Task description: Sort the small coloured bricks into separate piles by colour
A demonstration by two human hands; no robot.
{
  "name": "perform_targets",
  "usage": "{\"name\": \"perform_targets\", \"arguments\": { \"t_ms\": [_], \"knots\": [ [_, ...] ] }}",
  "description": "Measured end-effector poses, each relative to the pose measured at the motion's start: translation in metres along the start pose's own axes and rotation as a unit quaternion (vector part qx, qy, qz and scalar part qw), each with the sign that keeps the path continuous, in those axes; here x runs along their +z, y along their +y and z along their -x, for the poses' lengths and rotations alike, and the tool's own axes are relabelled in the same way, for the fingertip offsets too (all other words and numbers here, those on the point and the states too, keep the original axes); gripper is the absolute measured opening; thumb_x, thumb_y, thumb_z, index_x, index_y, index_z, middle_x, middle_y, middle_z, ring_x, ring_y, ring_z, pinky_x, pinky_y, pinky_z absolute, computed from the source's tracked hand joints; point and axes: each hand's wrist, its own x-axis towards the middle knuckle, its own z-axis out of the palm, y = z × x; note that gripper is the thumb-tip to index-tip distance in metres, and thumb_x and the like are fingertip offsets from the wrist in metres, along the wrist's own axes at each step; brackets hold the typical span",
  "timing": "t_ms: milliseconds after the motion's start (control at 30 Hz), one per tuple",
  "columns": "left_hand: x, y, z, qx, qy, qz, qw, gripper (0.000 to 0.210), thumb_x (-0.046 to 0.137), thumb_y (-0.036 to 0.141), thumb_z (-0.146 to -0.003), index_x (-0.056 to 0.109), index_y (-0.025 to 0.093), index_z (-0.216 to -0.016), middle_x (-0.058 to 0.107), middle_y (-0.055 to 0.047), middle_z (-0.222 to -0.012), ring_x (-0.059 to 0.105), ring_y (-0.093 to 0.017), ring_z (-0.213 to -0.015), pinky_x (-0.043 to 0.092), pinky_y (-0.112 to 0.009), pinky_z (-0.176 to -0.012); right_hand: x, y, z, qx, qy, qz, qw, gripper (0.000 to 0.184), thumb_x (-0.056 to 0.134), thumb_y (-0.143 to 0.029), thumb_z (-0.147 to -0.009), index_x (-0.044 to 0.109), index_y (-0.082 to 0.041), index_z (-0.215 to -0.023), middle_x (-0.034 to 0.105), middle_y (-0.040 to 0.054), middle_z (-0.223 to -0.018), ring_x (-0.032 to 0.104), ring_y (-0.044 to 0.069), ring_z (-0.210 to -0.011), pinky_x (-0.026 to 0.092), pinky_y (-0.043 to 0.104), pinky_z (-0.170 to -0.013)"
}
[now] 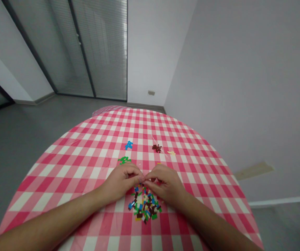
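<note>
My left hand [123, 179] and my right hand [165, 183] meet fingertip to fingertip above the far edge of a mixed pile of small building bricks [146, 205]. Both hands are closed in a pinch. Whatever lies between the fingertips is too small and too hidden to name. The pile holds blue, green, brown, white and yellow pieces. Just beyond my left hand is a small group of green bricks [124, 160]. A bit of yellow [159, 163] shows past my right hand, mostly hidden by it.
Farther out on the red-and-white checked tablecloth [87, 153] lie blue bricks [129, 145], dark brown bricks [156, 148] and a few cream bricks [171, 152]. The round table's edge runs near the wall [244, 87] on the right. Glass panels [100, 52] stand behind.
</note>
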Motion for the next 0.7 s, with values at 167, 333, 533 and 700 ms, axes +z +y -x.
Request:
{"name": "perform_targets", "arguments": {
  "t_ms": [167, 333, 533, 700],
  "knots": [
    [-0.0002, 0.0, -0.0006, -0.007, -0.008, 0.019, 1.0, 0.017, 0.061, 0.029, -0.087, 0.075, 0.023, -0.079, 0.07, -0.002, -0.077, 0.062, -0.016, -0.074, 0.045, -0.029, -0.071, -0.0001, 0.0035, 0.0012, 0.006, 0.013, 0.019, 1.0, 0.017, 0.062, -0.03, -0.092, 0.074, -0.019, -0.089, 0.069, 0.0045, -0.07, 0.061, 0.015, -0.063, 0.045, 0.025, -0.058],
    [0.0011, -0.0018, 0.0, -0.001, 0.0, 0.004, 1.0, 0.014, 0.064, 0.027, -0.086, 0.076, 0.024, -0.08, 0.07, -0.001, -0.077, 0.062, -0.017, -0.076, 0.045, -0.031, -0.075, 0.0, 0.0044, 0.0011, 0.018, -0.004, 0.002, 1.0, 0.018, 0.058, -0.025, -0.094, 0.075, -0.018, -0.097, 0.069, 0.0061, -0.074, 0.063, 0.016, -0.069, 0.048, 0.025, -0.061],
    [0.0001, -0.0003, 0.0006, 0.021, 0.059, -0.008, 0.998, 0.007, 0.07, 0.027, -0.082, 0.076, 0.023, -0.081, 0.07, -0.002, -0.078, 0.063, -0.018, -0.077, 0.047, -0.031, -0.073, 0.0005, 0.006, 0.0001, 0.043, -0.011, -0.011, 0.999, 0.017, 0.059, -0.026, -0.093, 0.074, -0.019, -0.09, 0.068, 0.0053, -0.073, 0.062, 0.016, -0.068, 0.048, 0.025, -0.061],
    [0.0005, 0.0001, 0.0019, 0.069, 0.074, -0.063, 0.993, 0.005, 0.071, 0.025, -0.082, 0.074, 0.022, -0.081, 0.069, -0.002, -0.077, 0.061, -0.018, -0.078, 0.047, -0.032, -0.073, 0.0017, 0.0061, 0.0001, 0.057, -0.026, -0.016, 0.998, 0.018, 0.06, -0.03, -0.093, 0.074, -0.019, -0.086, 0.068, 0.0051, -0.073, 0.062, 0.016, -0.068, 0.047, 0.026, -0.063]
  ]
}}
